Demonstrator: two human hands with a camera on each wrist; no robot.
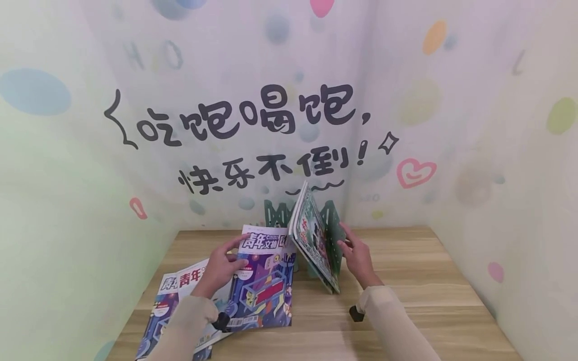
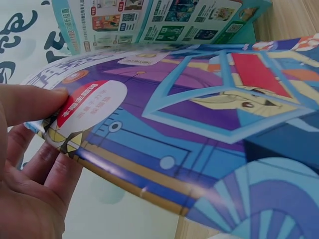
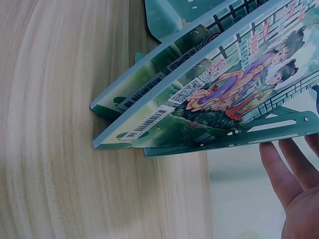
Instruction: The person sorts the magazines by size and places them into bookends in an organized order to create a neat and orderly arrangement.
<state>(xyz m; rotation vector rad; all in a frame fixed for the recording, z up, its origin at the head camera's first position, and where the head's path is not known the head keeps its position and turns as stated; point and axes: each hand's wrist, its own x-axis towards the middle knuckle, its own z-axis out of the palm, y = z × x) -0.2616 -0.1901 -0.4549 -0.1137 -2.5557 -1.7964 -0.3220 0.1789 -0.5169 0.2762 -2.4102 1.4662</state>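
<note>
Two loose magazines, a white-covered one [image 1: 187,280] over a purple-covered one [image 1: 163,303], lie nearest on the table [image 1: 325,326], partly hidden by the left sleeve [image 1: 185,326]; a low forearm sweep could drag or fan them. Next out: left hand [image 1: 220,271] pinching the held magazine [image 1: 266,293] by its left edge, thumb on the cover, fingers beneath. Its cover bows in the left wrist view, so a one-edge grip could let the far corner droop, snag or crease. Top right corner sits right by the tilted green magazines [image 1: 311,233] (touching or not, can't tell); a bump there could knock them. Those lean tops-left, away from the side panel [image 1: 335,233] of the green rack [image 3: 172,22], so a leftward topple looks likeliest. Right hand [image 1: 359,254]: fingers extended, tips on the panel's outer face, not round the magazines, so probably can't catch them. Pressing hard might also shift the rack. Farthest, the printed wall [image 1: 456,120]; low risk.
</note>
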